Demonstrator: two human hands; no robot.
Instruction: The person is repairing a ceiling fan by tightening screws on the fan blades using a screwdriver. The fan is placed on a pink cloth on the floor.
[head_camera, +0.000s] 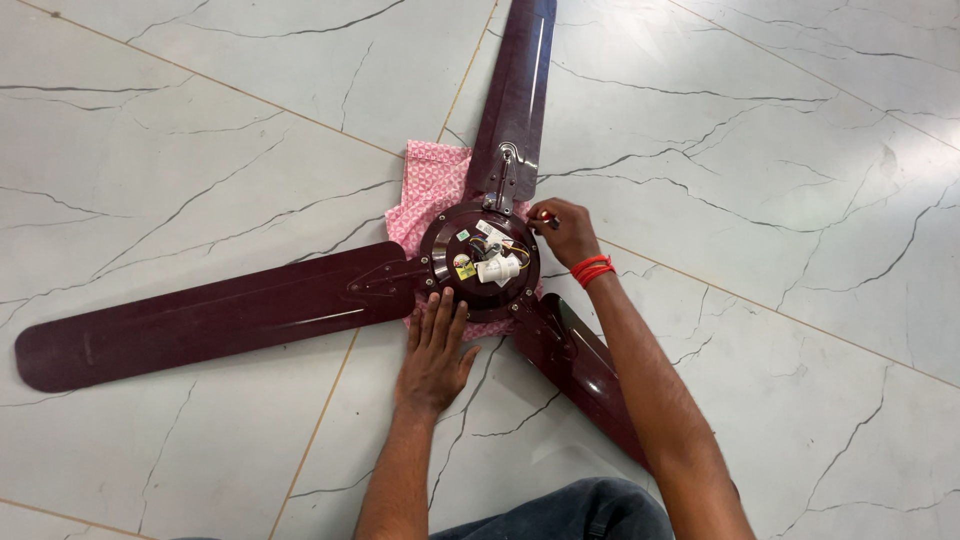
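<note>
A dark maroon ceiling fan (300, 310) is laid flat on the marble-pattern floor (180, 130), motor hub (478, 262) up, w/ a pink patterned cloth (428, 195) tucked under the hub. Three blades are spread wide; the near-right one is partly hidden under the right forearm.

The hub is steadied by the left hand (436, 350), laid flat, fingers spread on the rim. The right hand (566, 232) is clenched round a small red-tipped tool at the hub's right edge; the tool can't be made out fully.

Risks, as judged: the hub could spin or slide on the cloth if left-hand pressure eases. Exposed wires & the white capacitor (497, 268) could be snagged or nicked if the tool slips. Small screws could be lost on the pale floor.
</note>
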